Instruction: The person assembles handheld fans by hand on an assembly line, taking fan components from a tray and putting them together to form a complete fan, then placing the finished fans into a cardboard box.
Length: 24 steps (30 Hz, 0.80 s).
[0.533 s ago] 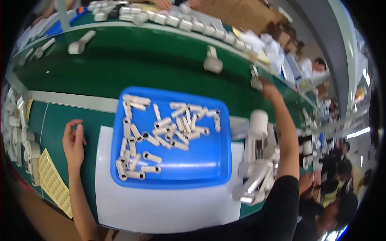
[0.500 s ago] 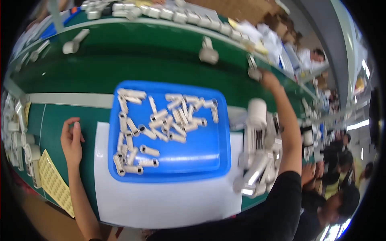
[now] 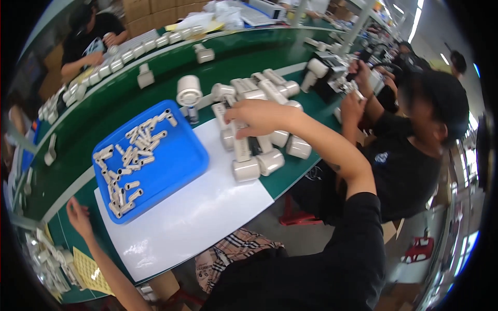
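My right hand is over a cluster of white handheld devices, each with a cylindrical head and a flat handle. Its fingers are bent round the handle of one white handheld device, whose head points toward me. The palm side and some fingertips are hidden. On the left, my left hand is beside the blue tray, fingers apart and holding nothing. Several small off-white tubular parts lie in the tray, mostly along its far and left sides.
A white sheet lies under the tray. An upright white cylindrical item stands behind it. More devices, such as one, lie on the green conveyor. A yellow sheet is at the left. A co-worker sits close on the right.
My view has swung to the right. My right hand has come back from a device on the conveyor to the cluster beside the tray. My left hand stays left of the tray.
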Available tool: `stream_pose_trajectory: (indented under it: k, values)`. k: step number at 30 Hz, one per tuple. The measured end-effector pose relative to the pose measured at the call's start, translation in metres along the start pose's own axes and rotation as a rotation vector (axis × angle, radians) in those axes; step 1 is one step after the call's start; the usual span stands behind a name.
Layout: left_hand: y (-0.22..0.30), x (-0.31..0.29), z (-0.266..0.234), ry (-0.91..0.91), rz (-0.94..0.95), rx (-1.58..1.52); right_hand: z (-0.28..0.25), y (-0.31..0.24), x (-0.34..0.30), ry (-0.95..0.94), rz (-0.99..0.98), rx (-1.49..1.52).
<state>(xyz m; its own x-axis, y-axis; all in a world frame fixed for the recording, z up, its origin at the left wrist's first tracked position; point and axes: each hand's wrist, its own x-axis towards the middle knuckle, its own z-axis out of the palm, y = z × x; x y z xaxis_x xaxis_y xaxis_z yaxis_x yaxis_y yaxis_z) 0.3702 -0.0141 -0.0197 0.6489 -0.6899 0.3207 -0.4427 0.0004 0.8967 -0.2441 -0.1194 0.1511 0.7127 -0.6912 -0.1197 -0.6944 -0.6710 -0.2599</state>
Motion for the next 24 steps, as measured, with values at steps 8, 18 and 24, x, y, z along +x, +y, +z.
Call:
stream_pose_trajectory:
  k: [8,18,24]
  values:
    - [0.207,-0.125,0.011,-0.226,0.454,-0.205,-0.006,-0.070,-0.028,0.194,-0.209,0.276]
    - [0.232,-0.234,0.066,-0.646,0.398,-0.143,0.060,-0.106,0.047,-0.023,0.004,0.745]
    - [0.183,-0.218,0.071,-0.858,0.209,-0.126,0.095,-0.110,0.146,0.385,-0.286,0.268]
